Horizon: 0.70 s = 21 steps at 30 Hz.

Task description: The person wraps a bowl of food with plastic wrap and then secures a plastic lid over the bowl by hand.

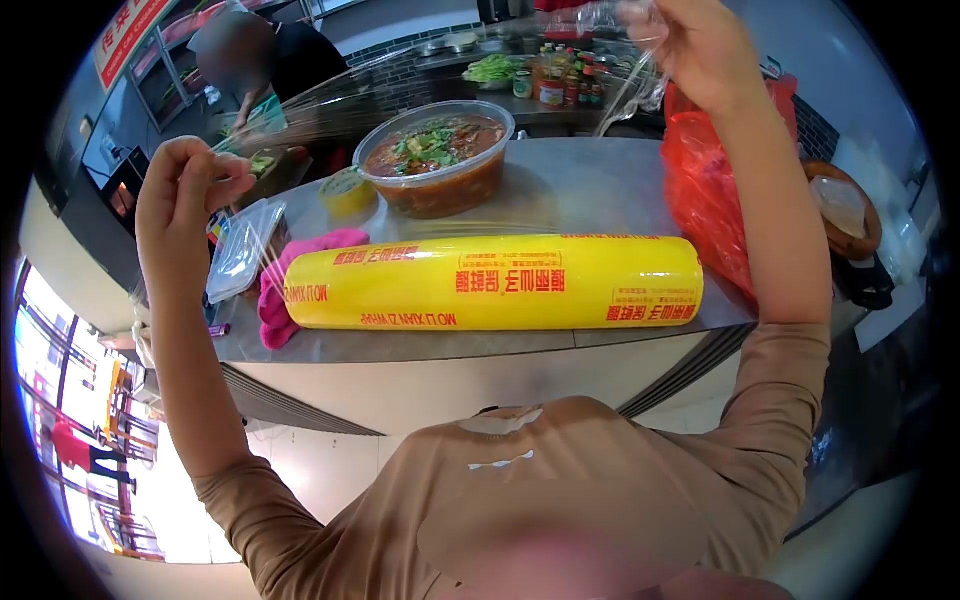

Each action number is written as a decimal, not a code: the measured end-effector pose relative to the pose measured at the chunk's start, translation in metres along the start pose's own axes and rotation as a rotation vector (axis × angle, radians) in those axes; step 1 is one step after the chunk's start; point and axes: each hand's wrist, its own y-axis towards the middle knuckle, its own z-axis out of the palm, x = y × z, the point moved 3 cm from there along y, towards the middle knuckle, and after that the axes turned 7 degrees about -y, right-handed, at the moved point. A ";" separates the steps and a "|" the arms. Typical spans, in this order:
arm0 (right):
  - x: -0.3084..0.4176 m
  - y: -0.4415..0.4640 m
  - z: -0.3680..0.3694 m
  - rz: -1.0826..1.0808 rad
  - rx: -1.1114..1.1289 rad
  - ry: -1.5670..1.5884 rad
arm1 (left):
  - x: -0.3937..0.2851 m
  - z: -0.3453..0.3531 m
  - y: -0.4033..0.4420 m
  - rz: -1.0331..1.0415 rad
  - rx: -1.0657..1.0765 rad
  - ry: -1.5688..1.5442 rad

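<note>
Between my raised hands a sheet of clear cling film is stretched above and beyond a plastic bowl of reddish soup topped with chopped greens. My left hand pinches the film's left edge, fingers closed. Higher up at the right, my right hand grips the other edge, where the film bunches into folds. A big yellow roll of cling film lies across the counter in front of me, nearer than the bowl. Part of the sheet's outline is too transparent to follow.
On the counter are a roll of tape, a pink cloth, a clear lidded container and a red plastic bag. Sauce bottles and leafy greens stand behind. A person works at the back left.
</note>
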 end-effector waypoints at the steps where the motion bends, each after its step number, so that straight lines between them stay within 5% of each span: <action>1: -0.001 -0.004 0.004 0.033 0.011 -0.061 | 0.002 0.002 0.001 -0.028 -0.019 -0.061; 5: 0.009 -0.025 0.033 0.039 0.305 -0.646 | 0.004 0.021 0.003 -0.095 0.020 -0.335; 6: 0.002 -0.022 0.026 -0.213 0.472 -0.944 | 0.009 0.023 0.005 -0.095 0.076 -0.382; 7: 0.012 -0.035 0.045 -0.050 0.517 -1.175 | 0.018 0.023 0.008 -0.094 0.131 -0.428; 9: 0.023 -0.051 0.066 -0.466 0.628 -1.572 | 0.023 0.027 0.011 -0.109 0.141 -0.457; 12: 0.008 -0.048 0.061 -0.456 0.753 -1.898 | 0.023 0.037 0.011 -0.148 0.039 -0.432; 15: 0.018 -0.034 0.075 -0.008 0.900 -1.863 | 0.025 0.044 0.012 -0.145 0.082 -0.434; 21: 0.029 -0.013 0.104 -0.401 0.833 -1.565 | 0.014 0.085 0.006 -0.098 0.551 -0.173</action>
